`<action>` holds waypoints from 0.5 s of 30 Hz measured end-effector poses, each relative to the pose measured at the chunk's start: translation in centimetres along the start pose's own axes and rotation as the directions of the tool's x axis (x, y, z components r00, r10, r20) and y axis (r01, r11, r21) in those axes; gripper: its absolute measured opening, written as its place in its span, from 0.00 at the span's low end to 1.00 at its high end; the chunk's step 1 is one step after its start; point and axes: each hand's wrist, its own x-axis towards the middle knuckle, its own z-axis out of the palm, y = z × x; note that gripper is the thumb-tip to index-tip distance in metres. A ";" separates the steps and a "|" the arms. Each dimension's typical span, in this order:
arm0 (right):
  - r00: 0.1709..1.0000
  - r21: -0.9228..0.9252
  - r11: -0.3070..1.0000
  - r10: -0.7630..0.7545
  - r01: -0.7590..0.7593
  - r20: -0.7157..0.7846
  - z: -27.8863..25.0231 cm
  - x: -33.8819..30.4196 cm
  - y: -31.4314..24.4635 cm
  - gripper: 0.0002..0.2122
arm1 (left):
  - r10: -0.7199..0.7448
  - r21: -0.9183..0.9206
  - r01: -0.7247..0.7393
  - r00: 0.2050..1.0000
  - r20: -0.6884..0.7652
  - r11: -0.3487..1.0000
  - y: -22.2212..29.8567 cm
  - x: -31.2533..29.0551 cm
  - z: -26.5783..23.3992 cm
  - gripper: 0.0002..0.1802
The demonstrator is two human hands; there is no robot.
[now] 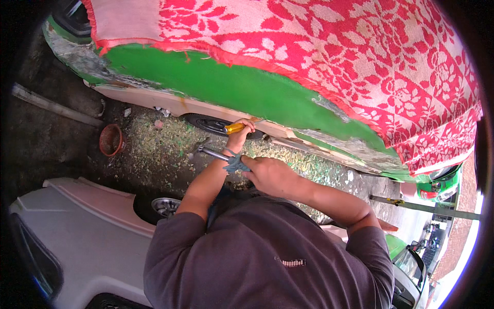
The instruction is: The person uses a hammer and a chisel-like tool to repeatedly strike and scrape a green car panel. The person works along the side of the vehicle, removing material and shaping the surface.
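Note:
My left hand (242, 135) is closed around the yellow handle (234, 128) of what looks like a screwdriver, held against the lower sill of a green car body (206, 77). Its blade is hidden by the hand and the sill. Closer to me, my right hand (267, 174) grips a hammer (213, 153) with a bare metal shaft. Grey-green cloth (236, 165) is wrapped around the hammer's grip. The hammer's head is out to the left, a little apart from the yellow handle, and my forearms cross near it.
A red and pink floral cloth (329, 46) drapes over the green car. Chips and debris (164, 139) litter the ground below, near a wheel (206, 122). A reddish-brown pot (111, 140) stands at left. Behind me is a grey car body (92, 232); another green vehicle (445, 185) is far right.

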 end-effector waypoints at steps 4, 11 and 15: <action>0.982 -0.067 0.986 0.160 -0.154 0.104 -0.3 0.8 1.1 0.16 | 0.056 -0.027 -0.054 0.994 0.098 0.998 -1.5 1.8 -1.1 0.04; 0.990 -0.009 0.990 0.139 -0.139 0.013 0.4 0.0 0.9 0.16 | 0.011 -0.059 -0.011 1.000 -0.006 0.998 -1.9 1.0 -1.0 0.03; 0.997 0.060 0.996 0.062 -0.058 -0.056 0.3 0.1 1.0 0.15 | 0.031 -0.003 -0.030 0.999 0.037 1.000 -2.0 1.4 -0.7 0.03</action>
